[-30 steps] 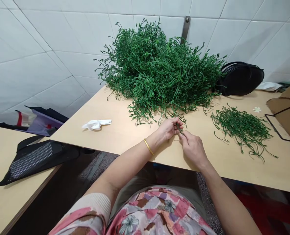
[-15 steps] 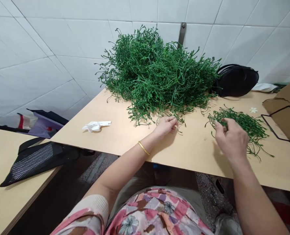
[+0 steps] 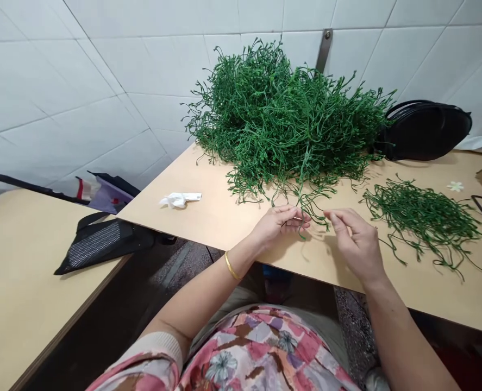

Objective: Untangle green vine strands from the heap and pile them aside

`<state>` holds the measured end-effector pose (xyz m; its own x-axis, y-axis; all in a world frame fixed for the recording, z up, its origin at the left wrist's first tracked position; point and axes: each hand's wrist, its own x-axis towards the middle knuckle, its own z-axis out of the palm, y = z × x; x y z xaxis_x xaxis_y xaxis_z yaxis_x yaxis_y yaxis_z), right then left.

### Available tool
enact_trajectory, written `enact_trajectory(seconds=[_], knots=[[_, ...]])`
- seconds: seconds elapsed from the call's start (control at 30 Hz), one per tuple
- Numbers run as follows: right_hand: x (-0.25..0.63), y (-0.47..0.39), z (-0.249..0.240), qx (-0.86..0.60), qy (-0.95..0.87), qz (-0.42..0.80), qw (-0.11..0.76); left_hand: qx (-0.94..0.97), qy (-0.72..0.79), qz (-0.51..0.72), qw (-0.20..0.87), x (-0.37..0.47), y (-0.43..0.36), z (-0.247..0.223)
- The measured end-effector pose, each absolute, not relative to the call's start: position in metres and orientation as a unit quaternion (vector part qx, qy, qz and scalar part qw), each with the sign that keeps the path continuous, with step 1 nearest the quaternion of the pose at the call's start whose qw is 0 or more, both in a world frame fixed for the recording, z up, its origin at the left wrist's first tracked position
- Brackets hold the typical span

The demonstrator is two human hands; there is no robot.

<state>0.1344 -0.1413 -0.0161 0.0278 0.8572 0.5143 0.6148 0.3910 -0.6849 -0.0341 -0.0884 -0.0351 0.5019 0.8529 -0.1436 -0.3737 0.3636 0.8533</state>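
A large tangled heap of green plastic stems (image 3: 285,119) stands against the tiled wall. At its front edge my left hand (image 3: 279,224) is closed on a branched green stem (image 3: 306,184), whose thin ends spread past the fingers. My right hand (image 3: 355,241) is just to the right, thumb and forefinger pinched beside the stem's branch tips; whatever lies between those fingertips is too small to make out. Farther right, a smaller flat pile of green stems (image 3: 426,217) lies on the table, touched by neither hand.
A crumpled white tissue (image 3: 179,199) lies on the left of the table (image 3: 143,212). At the back right are a black bag (image 3: 430,133) and a small white flower (image 3: 455,186). A black mesh item (image 3: 96,244) rests on the left table.
My right hand has left the smaller pile and come left, near my left hand. My left hand now has a branched stem lifted in its fingers. The view has shifted right.
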Motion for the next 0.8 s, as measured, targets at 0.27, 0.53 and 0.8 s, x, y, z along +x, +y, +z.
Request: enact_trajectory(seconds=[0.27, 0.53, 0.8], knots=[[0.108, -0.135, -0.034, -0.537, -0.676, 0.236, 0.445, 0.508, 0.316, 0.378, 0.707, -0.036, -0.101, -0.047], [0.117, -0.135, -0.043, -0.578, -0.675, 0.208, 0.408, 0.651, 0.421, 0.29, 0.561, -0.04, -0.101, -0.044], [0.106, -0.139, -0.052, -0.605, -0.707, 0.047, 0.363, 0.634, 0.39, 0.322, 0.585, -0.018, -0.091, -0.038]])
